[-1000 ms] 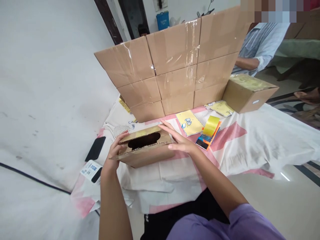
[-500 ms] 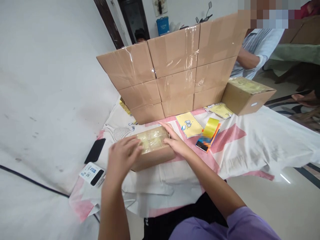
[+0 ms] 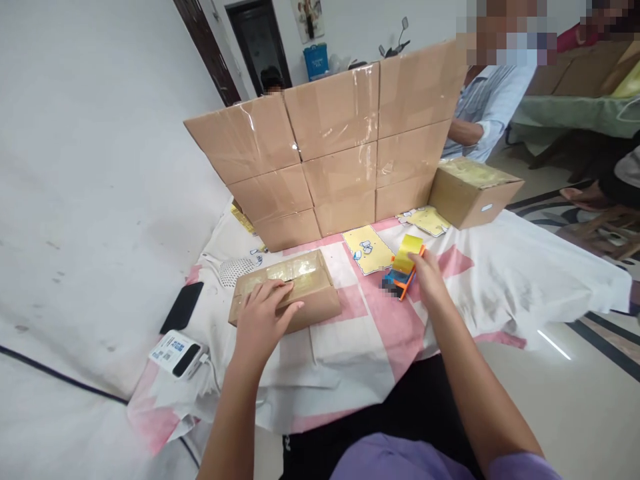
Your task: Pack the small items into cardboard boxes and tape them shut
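Note:
A small cardboard box (image 3: 300, 303) with a taped, glossy top lies on the pink-and-white cloth (image 3: 380, 333) in front of me. My left hand (image 3: 263, 320) rests flat on the box's near left top, fingers spread. My right hand (image 3: 426, 280) is at the orange tape dispenser (image 3: 401, 275) with its yellow tape roll, fingers curled at its right side; I cannot tell whether they grip it.
A wall of stacked cardboard boxes (image 3: 330, 147) stands behind. Another box (image 3: 473, 190) lies at the right rear. Yellow sheets (image 3: 367, 250) lie on the cloth. A black phone (image 3: 181, 307) and a white device (image 3: 175, 352) lie at left. Another person's sleeve (image 3: 493, 100) shows behind the boxes.
The small box's open flap was closed and pressed flat. My right hand left the box and moved right to the tape dispenser. My left hand stays on the box top.

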Tool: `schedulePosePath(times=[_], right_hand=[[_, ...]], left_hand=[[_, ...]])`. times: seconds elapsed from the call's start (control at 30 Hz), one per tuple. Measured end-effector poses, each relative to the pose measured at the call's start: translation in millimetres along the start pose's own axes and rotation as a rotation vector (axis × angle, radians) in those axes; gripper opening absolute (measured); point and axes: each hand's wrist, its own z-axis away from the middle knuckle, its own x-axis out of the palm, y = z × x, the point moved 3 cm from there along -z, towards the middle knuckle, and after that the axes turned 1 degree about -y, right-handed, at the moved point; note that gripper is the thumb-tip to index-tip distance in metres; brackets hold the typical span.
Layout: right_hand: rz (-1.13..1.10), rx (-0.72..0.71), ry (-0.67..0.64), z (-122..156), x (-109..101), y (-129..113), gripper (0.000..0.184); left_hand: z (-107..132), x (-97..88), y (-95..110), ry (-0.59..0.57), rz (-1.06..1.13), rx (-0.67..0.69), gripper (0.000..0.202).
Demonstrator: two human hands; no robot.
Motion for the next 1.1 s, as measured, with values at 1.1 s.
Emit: schedulePosePath(times=[1.1], right_hand=[[-0.25,-0.017,-0.003,79,56,-46,0.038]], left_hand=[[59,94.5,119,-0.387,0.848,-0.353,0.036]])
